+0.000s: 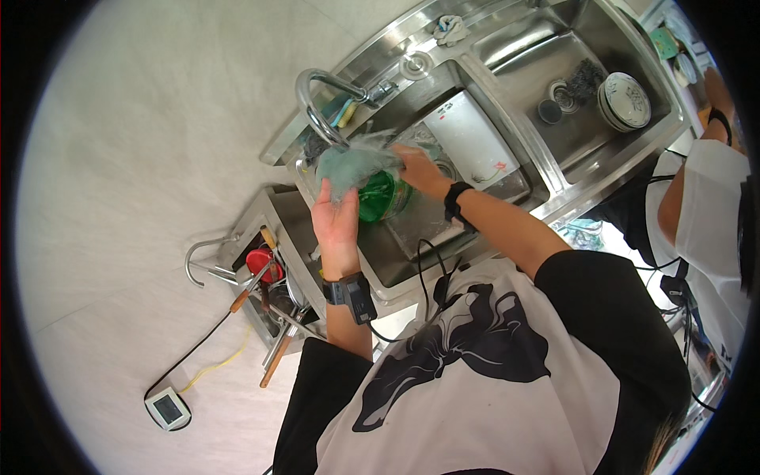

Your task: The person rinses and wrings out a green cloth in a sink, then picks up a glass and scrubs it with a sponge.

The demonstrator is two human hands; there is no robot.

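Under the curved faucet, a pale green, see-through item lies in splashing water; its exact kind is unclear. My left hand, palm up, supports its near left side, fingertips partly hidden. My right hand grips it at the right end, fingers bent and partly hidden by spray. Just below, between the hands, a green plastic container stands in the sink basin. A white rectangular lid or tray with a flower print rests in the same basin, right of my right hand.
The right basin holds stacked patterned bowls, a dark scouring pad and a drain strainer. A cloth lies on the back rim. At left, a small sink holds utensils. Another person stands at the right.
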